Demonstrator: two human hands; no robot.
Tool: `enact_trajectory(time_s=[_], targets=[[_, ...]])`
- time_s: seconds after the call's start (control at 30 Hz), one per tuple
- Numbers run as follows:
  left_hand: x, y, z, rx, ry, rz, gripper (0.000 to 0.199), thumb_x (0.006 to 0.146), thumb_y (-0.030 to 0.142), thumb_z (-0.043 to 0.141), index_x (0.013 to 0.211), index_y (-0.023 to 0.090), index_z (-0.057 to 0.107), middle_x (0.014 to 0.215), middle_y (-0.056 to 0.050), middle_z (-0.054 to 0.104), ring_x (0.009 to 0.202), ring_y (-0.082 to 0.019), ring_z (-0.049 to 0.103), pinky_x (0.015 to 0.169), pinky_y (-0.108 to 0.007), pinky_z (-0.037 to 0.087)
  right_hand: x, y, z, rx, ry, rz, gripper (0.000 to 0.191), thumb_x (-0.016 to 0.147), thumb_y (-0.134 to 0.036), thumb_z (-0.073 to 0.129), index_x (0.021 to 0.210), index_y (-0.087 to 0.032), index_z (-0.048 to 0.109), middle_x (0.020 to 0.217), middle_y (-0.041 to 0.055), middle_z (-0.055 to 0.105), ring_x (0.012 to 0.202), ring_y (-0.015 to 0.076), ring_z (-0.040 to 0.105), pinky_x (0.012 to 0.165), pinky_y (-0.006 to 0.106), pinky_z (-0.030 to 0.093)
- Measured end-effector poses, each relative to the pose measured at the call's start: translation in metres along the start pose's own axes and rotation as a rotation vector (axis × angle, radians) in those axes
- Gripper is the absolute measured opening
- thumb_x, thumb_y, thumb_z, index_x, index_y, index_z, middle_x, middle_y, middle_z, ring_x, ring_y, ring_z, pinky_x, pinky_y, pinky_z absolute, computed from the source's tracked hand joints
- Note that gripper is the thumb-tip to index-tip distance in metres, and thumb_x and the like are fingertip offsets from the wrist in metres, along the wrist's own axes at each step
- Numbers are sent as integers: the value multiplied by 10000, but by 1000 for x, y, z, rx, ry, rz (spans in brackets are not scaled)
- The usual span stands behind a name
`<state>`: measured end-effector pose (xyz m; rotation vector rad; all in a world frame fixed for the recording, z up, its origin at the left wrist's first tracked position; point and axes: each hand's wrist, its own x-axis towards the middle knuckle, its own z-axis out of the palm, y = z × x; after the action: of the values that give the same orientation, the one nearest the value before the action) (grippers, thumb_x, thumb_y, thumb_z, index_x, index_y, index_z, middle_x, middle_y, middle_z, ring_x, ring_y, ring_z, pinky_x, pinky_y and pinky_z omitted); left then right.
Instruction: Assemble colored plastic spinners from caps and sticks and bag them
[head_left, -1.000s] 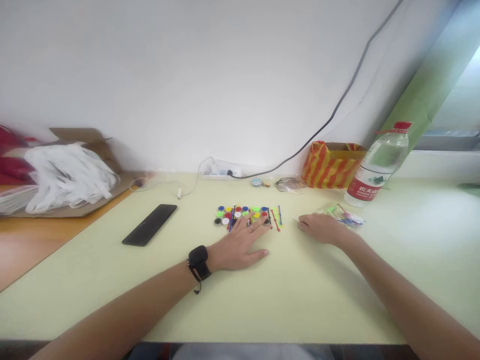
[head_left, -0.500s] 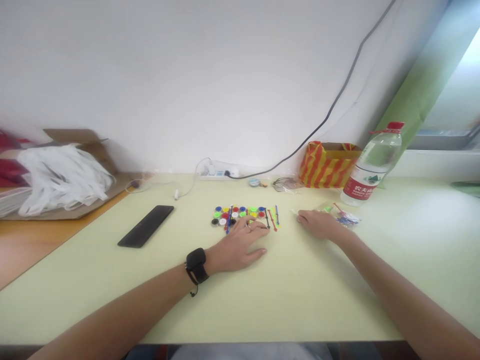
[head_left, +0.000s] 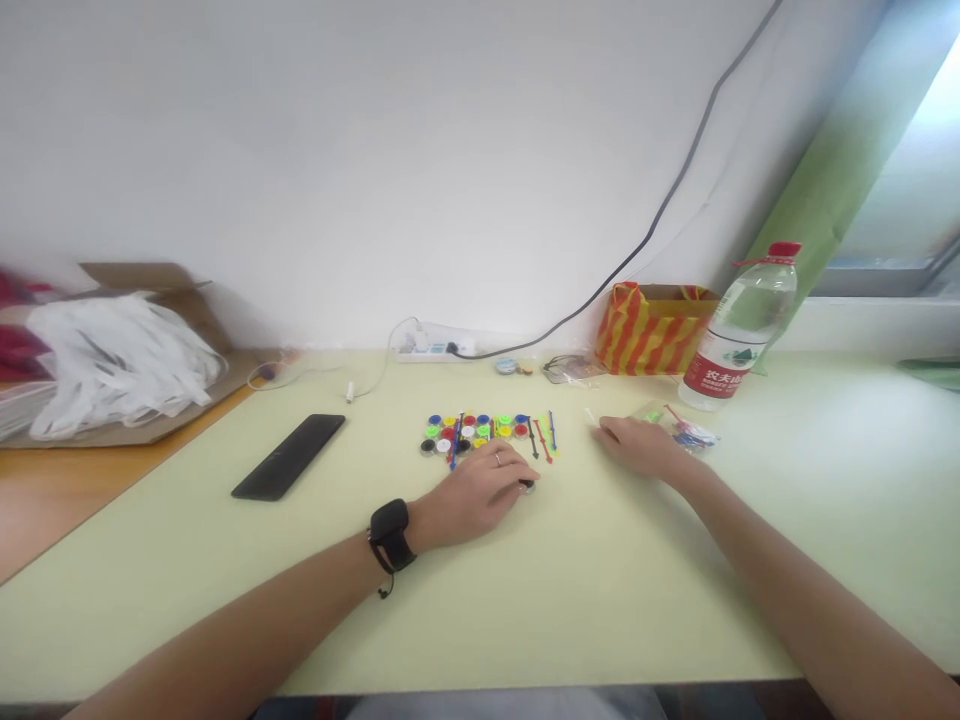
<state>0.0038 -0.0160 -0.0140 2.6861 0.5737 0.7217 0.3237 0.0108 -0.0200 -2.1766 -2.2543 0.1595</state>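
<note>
Table (head_left: 420, 620): pale, it is spreading beneath both my arms, up to a white wall (head_left: 450, 160).
Left hand (head_left: 472, 495): my thumb and finger are pinching a black disc (head_left: 528, 486) low over it.
Right hand (head_left: 637, 447): my curled fingers are holding a white stick (head_left: 590, 413), its long axis slanting left and away from me.
Arrows (head_left: 543, 441): they are lying between, pointing lengthwise to and from me, nearer my left; the stick is sitting right of and beyond the disc.
Discs (head_left: 468, 432): more are resting past my left fingers.
</note>
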Motion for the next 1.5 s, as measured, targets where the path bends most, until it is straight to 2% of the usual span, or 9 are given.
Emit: enact_trajectory(time_s=[0.27,0.47,0.57,0.63,0.77,0.9,1.0,1.2,1.5], targets=[[-4,-5,1,54,-6,-14,249,1003,214,557,1232,233,649,1201,-82,673,1262,-275,503,1119,-456,426,1,-2,-7,56,203,102,325,1044,-426,368,1047,-237,632,988,91,741,908,277,683,713,336,392],[-5,-4,1,28,-4,-14,255,1001,218,563,1236,237,659,1183,-83,687,1247,-273,513,1107,-455,436,-2,1,-13,185,231,251,478,1017,-494,382,830,-179,689,886,151,709,907,314,658,756,385,428],[-5,-4,1,20,8,-12,253,995,221,571,1229,241,665,1170,-87,694,1242,-275,522,1094,-458,445,-13,3,-25,399,106,98,617,1004,-612,353,653,-192,637,643,73,568,679,227,585,677,351,436],[-5,-4,1,20,9,-13,251,992,223,573,1222,244,670,1162,-87,697,1235,-276,530,1085,-458,453,-20,3,-35,756,4,-126,657,1003,-663,304,619,-213,589,536,-4,379,546,174,446,613,329,408],[-4,-3,1,14,25,-6,243,987,229,581,1207,250,682,1139,-89,708,1218,-279,548,1073,-460,465,-23,-3,-44,1154,89,-228,594,1002,-677,324,691,-229,558,553,-49,250,500,150,287,535,314,306],[-3,-2,1,2,20,-2,221,989,217,572,1174,244,691,1100,-85,720,1179,-272,562,1060,-446,472,-17,-19,-27,861,281,-198,418,993,-569,483,871,-211,660,643,-1,476,599,177,440,600,321,372],[-2,-1,1,-11,15,2,206,993,215,565,1149,239,698,1064,-85,722,1156,-270,567,1039,-437,479,-16,-38,-7,530,397,-323,295,1002,-436,507,1039,-206,689,837,61,628,821,239,566,770,368,453],[-2,0,0,0,-7,4,210,993,222,567,1160,225,695,1046,-88,702,1118,-259,582,1039,-430,476,-20,-70,19,246,320,-560,352,1033,-276,455,1350,-209,592,1061,117,619,966,281,527,885,438,468],[-2,1,-1,-35,-3,-20,121,959,263,636,1071,224,662,1030,-74,684,1099,-255,585,1045,-429,474,-21,-76,25,222,370,-582,216,1015,-150,459,1107,-214,643,996,94,626,950,271,511,831,418,452]])
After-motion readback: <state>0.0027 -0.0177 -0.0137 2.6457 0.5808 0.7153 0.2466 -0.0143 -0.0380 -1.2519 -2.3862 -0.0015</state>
